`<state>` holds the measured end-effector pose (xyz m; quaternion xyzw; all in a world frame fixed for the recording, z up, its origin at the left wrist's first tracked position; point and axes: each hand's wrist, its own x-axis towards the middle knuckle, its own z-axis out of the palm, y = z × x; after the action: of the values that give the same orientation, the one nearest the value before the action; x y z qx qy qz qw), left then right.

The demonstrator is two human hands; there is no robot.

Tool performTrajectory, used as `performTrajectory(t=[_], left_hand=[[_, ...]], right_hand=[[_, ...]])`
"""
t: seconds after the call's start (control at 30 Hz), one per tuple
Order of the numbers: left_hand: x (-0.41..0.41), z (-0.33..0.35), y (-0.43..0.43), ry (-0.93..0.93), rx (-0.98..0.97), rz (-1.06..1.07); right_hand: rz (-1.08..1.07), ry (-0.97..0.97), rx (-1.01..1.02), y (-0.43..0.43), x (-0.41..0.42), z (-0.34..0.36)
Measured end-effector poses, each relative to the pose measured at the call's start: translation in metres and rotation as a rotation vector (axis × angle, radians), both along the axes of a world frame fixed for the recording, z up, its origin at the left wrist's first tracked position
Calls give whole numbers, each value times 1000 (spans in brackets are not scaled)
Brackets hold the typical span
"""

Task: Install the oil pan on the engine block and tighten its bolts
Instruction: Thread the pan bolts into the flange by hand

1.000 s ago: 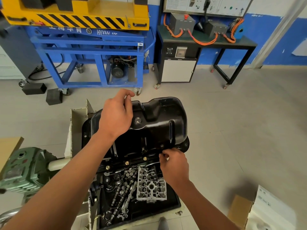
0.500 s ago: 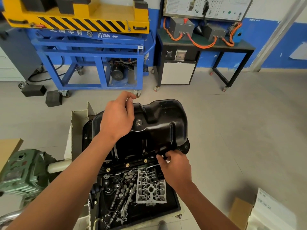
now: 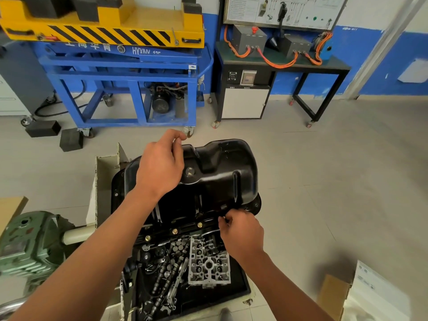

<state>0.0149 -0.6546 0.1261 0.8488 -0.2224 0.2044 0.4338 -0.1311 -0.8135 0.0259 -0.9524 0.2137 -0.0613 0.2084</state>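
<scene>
Under the left hand (image 3: 159,172) sits the black oil pan (image 3: 222,172). The palm rests on its top while thumb and forefinger pinch a small pale piece (image 3: 175,141), probably a bolt, at the far rim. The right hand (image 3: 243,235) has its fingers curled tight against the pan's near edge; whether they hold anything I cannot tell. Left of that hand, three brass bolts (image 3: 174,231) stand in the same edge. Several things could go wrong. A bolt started crooked by fingers could cross-thread. A dropped one would likely vanish among the loose parts in the tray (image 3: 240,295) below the right wrist. If the palm pushes sideways, the pan could slide off its holes.
</scene>
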Motion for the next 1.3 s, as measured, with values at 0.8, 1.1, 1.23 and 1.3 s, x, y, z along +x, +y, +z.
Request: performTrajectory(t=[0.8, 1.1, 1.23, 1.3], left_hand=[[-2, 1, 0, 2, 26, 23], [1, 2, 1, -3, 24, -9], [0, 2, 0, -7, 29, -24], [0, 3, 1, -7, 31, -26]], right_hand=[[2, 59, -41, 5, 2, 3], [1, 66, 2, 4, 2, 4], [-9, 67, -41, 4, 4, 5], [-9, 79, -53, 1, 5, 7]])
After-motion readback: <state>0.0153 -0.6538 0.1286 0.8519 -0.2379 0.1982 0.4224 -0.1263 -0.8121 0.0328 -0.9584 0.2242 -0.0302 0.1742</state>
